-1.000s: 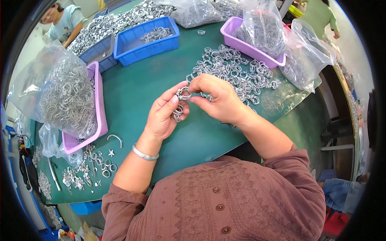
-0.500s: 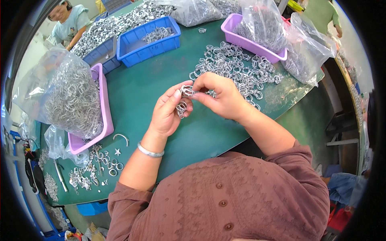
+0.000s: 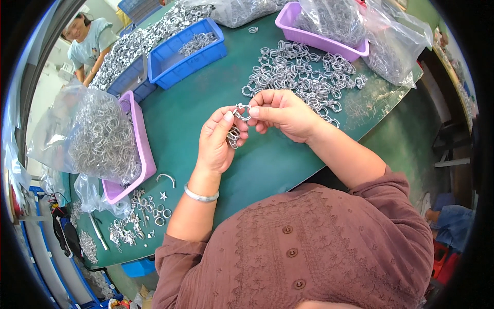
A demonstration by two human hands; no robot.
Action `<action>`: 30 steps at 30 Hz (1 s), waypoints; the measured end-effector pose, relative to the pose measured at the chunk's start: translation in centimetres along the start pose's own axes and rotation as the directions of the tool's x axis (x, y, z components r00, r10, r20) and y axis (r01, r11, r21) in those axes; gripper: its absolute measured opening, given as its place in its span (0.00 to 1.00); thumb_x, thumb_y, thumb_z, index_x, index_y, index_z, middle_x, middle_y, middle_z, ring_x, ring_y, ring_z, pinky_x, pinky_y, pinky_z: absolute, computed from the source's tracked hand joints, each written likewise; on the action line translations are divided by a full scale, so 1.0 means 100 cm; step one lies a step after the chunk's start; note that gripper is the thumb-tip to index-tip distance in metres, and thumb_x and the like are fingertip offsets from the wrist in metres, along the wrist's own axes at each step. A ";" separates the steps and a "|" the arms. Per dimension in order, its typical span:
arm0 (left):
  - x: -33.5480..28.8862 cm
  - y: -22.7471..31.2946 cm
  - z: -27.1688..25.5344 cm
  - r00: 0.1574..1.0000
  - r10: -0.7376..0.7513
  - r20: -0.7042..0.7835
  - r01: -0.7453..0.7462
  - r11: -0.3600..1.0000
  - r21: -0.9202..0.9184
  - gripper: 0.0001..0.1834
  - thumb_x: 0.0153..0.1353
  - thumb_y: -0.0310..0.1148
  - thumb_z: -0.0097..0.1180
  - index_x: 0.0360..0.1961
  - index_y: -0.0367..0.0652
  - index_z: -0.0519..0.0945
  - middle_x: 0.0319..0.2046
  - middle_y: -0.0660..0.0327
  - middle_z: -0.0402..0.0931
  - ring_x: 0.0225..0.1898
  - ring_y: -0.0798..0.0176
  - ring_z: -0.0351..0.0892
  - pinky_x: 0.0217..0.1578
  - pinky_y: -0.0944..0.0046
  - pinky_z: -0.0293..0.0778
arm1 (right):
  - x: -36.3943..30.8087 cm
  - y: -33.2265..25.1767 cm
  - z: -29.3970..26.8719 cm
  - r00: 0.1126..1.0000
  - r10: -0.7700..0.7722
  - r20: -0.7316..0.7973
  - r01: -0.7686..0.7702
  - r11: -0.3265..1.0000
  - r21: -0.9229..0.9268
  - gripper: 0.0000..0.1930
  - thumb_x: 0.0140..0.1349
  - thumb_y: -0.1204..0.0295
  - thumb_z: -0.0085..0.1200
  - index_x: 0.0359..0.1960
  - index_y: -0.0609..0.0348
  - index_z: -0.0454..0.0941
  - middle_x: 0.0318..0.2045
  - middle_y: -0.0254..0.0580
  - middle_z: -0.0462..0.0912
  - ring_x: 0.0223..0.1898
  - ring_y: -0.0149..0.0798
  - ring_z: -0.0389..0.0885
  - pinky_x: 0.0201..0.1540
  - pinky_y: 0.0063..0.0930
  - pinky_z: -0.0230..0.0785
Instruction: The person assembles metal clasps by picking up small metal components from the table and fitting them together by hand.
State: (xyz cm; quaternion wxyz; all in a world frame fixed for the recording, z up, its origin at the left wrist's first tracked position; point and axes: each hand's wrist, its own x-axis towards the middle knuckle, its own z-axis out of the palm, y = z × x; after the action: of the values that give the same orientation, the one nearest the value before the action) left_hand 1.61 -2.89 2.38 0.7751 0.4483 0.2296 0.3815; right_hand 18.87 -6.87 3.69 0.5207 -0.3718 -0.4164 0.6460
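Observation:
My left hand [image 3: 215,143] is closed on several silver rings. A few of these rings [image 3: 233,137] sit against its curled fingers, and another silver ring [image 3: 243,111] is pinched upright at its thumb and fingertips. My right hand [image 3: 284,114] pinches the far side of that same ring between thumb and forefinger, so both hands meet on it above the table. Just beyond my right hand spreads a loose pile of silver rings [image 3: 293,72]. Fingers hide part of the held rings.
A green table [image 3: 206,87] carries purple baskets [image 3: 146,154] with bagged rings, a blue bin [image 3: 188,59] and a heap of metal pieces [image 3: 128,46]. Star pieces, rings and a curved piece [image 3: 165,178] lie at the left. Another person [image 3: 91,44] is at the far left.
My right hand has turned, its thumb now along the top and the other fingers curled beneath. The ring between the hands has tilted. The whole view has shifted slightly.

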 end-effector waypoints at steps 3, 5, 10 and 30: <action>-0.001 0.000 0.003 1.000 -0.005 -0.022 0.005 1.000 -0.001 0.12 0.61 0.37 0.44 0.36 0.40 0.73 0.22 0.65 0.72 0.21 0.72 0.69 0.19 0.75 0.63 | -0.001 0.001 -0.002 1.000 0.007 0.011 -0.008 0.999 0.051 0.08 0.56 0.70 0.52 0.33 0.62 0.73 0.24 0.35 0.77 0.24 0.26 0.73 0.28 0.17 0.66; -0.001 0.000 0.004 1.000 -0.007 -0.029 0.007 1.000 -0.001 0.11 0.61 0.37 0.44 0.36 0.40 0.73 0.21 0.65 0.72 0.21 0.72 0.69 0.19 0.75 0.63 | -0.002 0.001 -0.003 1.000 0.005 0.014 -0.006 0.997 0.072 0.08 0.56 0.70 0.52 0.32 0.62 0.73 0.24 0.35 0.77 0.23 0.26 0.73 0.28 0.17 0.66; 0.000 0.001 0.008 1.000 -0.022 -0.014 0.022 0.999 0.026 0.12 0.60 0.38 0.45 0.33 0.41 0.73 0.21 0.65 0.72 0.21 0.72 0.69 0.19 0.75 0.63 | -0.004 0.000 -0.010 0.998 0.027 0.052 -0.032 0.995 0.099 0.05 0.57 0.72 0.51 0.32 0.60 0.73 0.26 0.35 0.77 0.26 0.25 0.74 0.31 0.18 0.68; 0.001 0.006 0.018 0.991 -0.086 -0.105 0.087 0.996 0.005 0.12 0.59 0.38 0.45 0.31 0.39 0.73 0.19 0.62 0.71 0.21 0.69 0.68 0.19 0.74 0.62 | -0.023 -0.020 -0.040 0.992 -0.086 -0.090 0.091 0.995 0.051 0.07 0.56 0.71 0.51 0.34 0.61 0.73 0.24 0.35 0.78 0.22 0.24 0.73 0.27 0.17 0.68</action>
State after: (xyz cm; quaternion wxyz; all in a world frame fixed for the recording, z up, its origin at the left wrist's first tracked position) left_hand 2.66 -3.59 3.75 0.7756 0.4213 0.2909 0.3693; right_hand 23.70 -8.31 4.18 0.5766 -0.3663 -0.3914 0.6166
